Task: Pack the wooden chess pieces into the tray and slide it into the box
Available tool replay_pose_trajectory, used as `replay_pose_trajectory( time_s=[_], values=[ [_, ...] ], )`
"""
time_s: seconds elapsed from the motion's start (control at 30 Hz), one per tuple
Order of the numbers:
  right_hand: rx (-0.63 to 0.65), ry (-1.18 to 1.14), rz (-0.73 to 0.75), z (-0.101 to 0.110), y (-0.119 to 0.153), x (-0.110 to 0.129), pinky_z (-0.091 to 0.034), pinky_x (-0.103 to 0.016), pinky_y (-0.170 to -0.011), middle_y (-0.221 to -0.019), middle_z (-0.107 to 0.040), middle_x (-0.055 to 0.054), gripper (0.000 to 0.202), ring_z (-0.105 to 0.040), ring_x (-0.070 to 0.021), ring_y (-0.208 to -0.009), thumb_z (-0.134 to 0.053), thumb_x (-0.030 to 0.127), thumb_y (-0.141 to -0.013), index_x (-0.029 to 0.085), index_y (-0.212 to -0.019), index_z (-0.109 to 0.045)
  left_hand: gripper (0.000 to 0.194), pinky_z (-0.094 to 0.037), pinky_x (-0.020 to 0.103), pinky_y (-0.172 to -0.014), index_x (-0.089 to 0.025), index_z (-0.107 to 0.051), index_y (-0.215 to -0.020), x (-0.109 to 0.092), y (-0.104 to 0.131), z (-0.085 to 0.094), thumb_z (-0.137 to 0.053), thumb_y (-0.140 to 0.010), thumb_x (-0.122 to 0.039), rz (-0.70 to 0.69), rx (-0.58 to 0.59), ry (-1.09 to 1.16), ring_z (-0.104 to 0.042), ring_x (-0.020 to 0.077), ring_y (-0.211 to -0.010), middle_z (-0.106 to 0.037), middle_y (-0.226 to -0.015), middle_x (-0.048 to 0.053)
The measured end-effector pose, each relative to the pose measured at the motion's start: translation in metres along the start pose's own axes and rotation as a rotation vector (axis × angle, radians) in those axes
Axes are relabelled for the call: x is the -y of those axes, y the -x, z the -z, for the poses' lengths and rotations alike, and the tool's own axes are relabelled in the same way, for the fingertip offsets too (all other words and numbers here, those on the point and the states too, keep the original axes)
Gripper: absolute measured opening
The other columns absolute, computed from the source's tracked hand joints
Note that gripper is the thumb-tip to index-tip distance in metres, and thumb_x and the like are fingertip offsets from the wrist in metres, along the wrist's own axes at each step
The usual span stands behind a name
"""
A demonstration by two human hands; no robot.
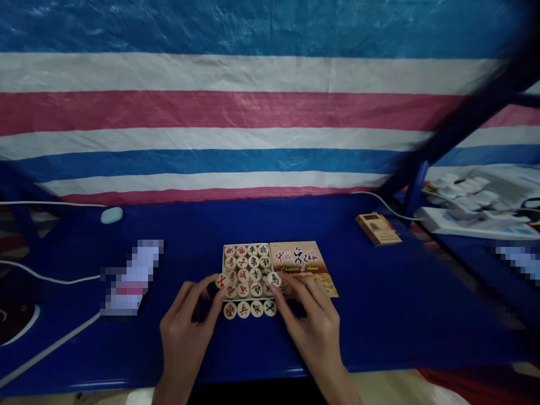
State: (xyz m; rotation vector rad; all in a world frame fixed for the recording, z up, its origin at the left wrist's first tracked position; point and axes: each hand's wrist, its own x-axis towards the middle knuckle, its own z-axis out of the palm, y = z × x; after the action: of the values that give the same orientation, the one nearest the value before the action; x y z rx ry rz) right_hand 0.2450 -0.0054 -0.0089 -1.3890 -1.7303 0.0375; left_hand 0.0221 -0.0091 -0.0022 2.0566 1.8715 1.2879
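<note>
Between thumb and fingers my left hand (188,320) pinches a red-marked chess piece (221,280) at the left edge of a white box (224,256). My right hand (311,318) holds a black-marked piece (274,279) over the box's right side. Rows of round pieces fill the box, red characters on the left and black on the right. A row of loose pieces (243,309) lies on the blue table just below the box. The Chinese chess lid (297,257) rests against the box's right side, its lower left partly hidden by my right hand.
A blurred-out phone (137,275) lies at the left near white cables. A small pale object (112,215) sits behind it. At the right are a yellow-brown pack (378,229) and a white power strip (476,222). Striped sheeting (253,112) hangs behind the blue table (379,320).
</note>
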Motion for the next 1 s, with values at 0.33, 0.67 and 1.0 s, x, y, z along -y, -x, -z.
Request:
replay_pose_trajectory(
  time_s=[0.33,0.67,1.0],
  values=[
    [0.194,-0.033,-0.012,0.035,0.049,-0.013,-0.059,-0.029,-0.074,-0.099,-0.07,-0.006,0.024,-0.069,-0.0175,-0.086,-0.064,0.024,-0.095,0.022,-0.118,-0.067,0.024,-0.057,0.03,-0.078,-0.028,-0.07,-0.119,0.022,0.054,0.023,-0.058,-0.1,-0.034,-0.055,0.129,-0.168,-0.071,0.0172,-0.088,-0.071,-0.103,0.004],
    [0.214,0.004,-0.081,0.024,0.048,-0.015,-0.06,-0.029,-0.08,-0.111,-0.068,-0.007,0.027,-0.071,-0.0184,-0.097,-0.059,0.027,-0.099,0.024,-0.125,-0.065,0.025,-0.055,0.031,-0.08,-0.029,-0.069,-0.122,0.013,0.049,0.016,-0.059,-0.099,-0.03,-0.043,0.121,-0.155,-0.07,0.0152,-0.087,-0.069,-0.103,0.002],
    [0.171,-0.02,-0.099,0.026,0.046,-0.012,-0.059,-0.029,-0.081,-0.106,-0.07,-0.006,0.027,-0.071,-0.0175,-0.093,-0.061,0.028,-0.098,0.024,-0.124,-0.066,0.033,-0.058,0.026,-0.077,-0.028,-0.064,-0.131,0.007,0.042,0.021,-0.059,-0.099,-0.034,-0.029,0.107,-0.105,-0.071,0.0148,-0.087,-0.069,-0.103,0.003]
  ],
)
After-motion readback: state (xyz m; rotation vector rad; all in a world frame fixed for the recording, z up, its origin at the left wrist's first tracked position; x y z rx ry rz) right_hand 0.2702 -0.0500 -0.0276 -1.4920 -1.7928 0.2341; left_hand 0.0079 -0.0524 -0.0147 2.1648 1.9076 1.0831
